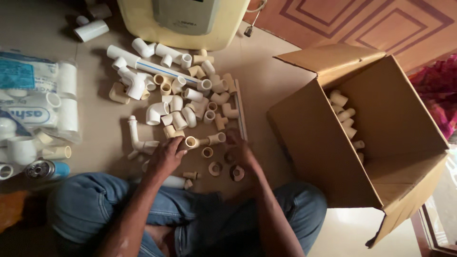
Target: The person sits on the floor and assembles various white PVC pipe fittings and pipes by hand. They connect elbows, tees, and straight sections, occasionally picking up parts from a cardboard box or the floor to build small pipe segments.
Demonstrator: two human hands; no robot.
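I sit cross-legged on the floor before a heap of white and cream plastic pipe fittings [181, 102]: elbows, tees, couplers and short pipe lengths. My left hand [166, 154] rests fingers-down at the near edge of the heap, fingertips touching a cream coupler [191, 142]. My right hand [239, 148] reaches low over small ring-shaped fittings [215, 168] beside a thin pipe stick [241, 114]; whether it grips one is hidden in shadow.
An open cardboard box [304, 128] stands to the right with several cream fittings [346, 119] inside. Plastic bags of fittings [33, 95] and a metal drain piece [40, 169] lie at the left. A cream appliance [183, 24] stands behind the heap.
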